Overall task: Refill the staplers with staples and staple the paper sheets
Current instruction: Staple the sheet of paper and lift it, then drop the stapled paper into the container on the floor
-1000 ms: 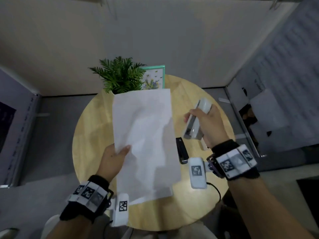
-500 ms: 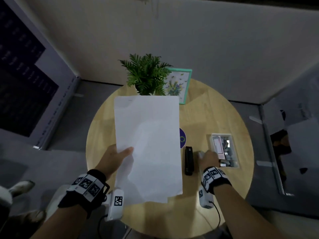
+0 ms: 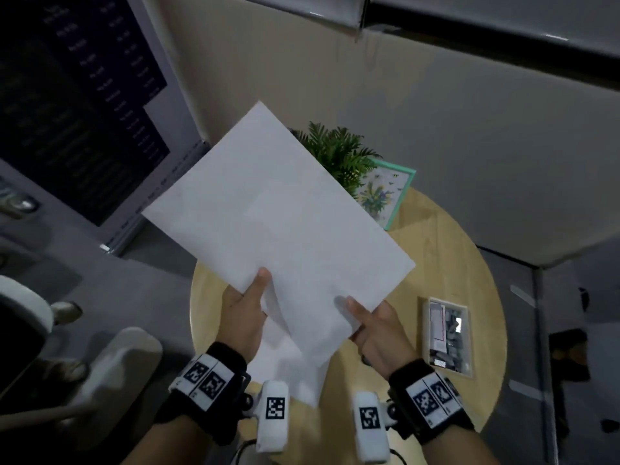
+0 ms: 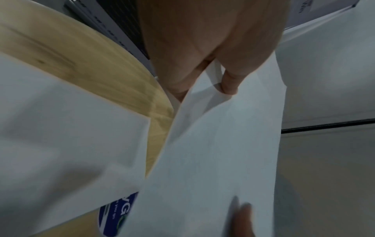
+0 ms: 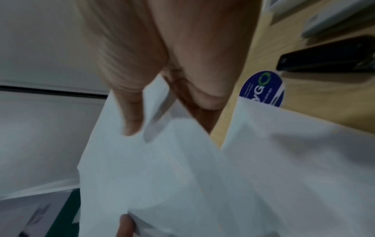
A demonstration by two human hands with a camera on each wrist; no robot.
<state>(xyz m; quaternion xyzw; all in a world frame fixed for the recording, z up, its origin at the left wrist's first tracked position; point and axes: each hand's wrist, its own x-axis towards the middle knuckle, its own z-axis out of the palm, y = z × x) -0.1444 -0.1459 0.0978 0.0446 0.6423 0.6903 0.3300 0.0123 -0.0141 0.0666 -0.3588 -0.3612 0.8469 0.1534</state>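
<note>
Dim indoor light, motion-blurred wrist views, wide-angle distortion

The white paper sheets (image 3: 278, 229) look matt and smooth; the round pale wooden table (image 3: 436, 263) shows fine grain; the black stapler (image 5: 328, 59) looks glossy plastic.

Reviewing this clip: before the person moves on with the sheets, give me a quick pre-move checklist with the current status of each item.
1. Left hand pinches the paper sheets: ok.
2. Right hand pinches the same stack: ok.
3. Sheet edges squared up: not ok, lower sheets splay out beneath.
4. Black stapler lying on the table, not in hand: ok.
5. Staple box on the table to the right: ok.
6. Staplers loaded: cannot tell.
</note>
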